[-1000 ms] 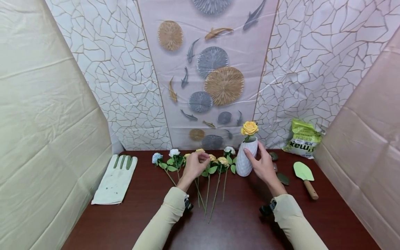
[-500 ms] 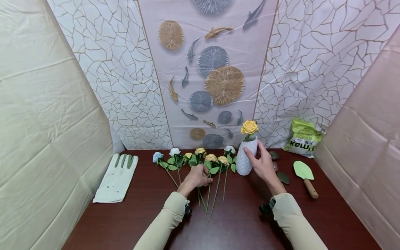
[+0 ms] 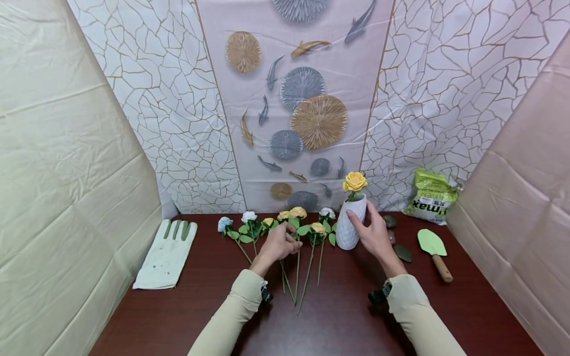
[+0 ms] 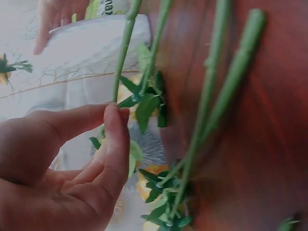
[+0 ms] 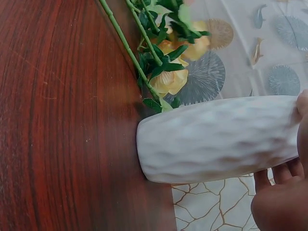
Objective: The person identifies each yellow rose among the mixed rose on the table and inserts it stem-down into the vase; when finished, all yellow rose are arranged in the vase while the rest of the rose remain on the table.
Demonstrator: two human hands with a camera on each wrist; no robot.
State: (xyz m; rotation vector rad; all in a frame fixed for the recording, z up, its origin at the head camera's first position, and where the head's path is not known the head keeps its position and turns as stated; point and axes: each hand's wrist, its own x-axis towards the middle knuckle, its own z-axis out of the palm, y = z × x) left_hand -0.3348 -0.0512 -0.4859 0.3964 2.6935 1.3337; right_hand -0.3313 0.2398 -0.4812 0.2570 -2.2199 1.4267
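In the head view my left hand (image 3: pixel 278 243) pinches the green stem of a yellow rose (image 3: pixel 298 212). The left wrist view shows thumb and forefinger meeting on that stem (image 4: pixel 126 50). My right hand (image 3: pixel 375 237) grips the upper part of a white textured vase (image 3: pixel 347 228), which stands at the back of the table, slightly tilted. One yellow rose (image 3: pixel 355 181) rises from its mouth. Beside the left hand lie a blue rose (image 3: pixel 224 224), a white rose (image 3: pixel 249 216), another white rose (image 3: pixel 327 213) and several yellow roses, including one (image 3: pixel 318 228) near the vase.
A white work glove (image 3: pixel 165 257) lies at the left of the dark wooden table (image 3: pixel 338 321). To the right are dark stones (image 3: pixel 403 253), a green trowel (image 3: pixel 432 243) with a wooden handle, and a green-white bag (image 3: pixel 431 198) against the patterned backdrop.
My left hand moved down to the stems, took hold of a yellow rose, and has lifted it a little. My right hand and the vase stay in place.
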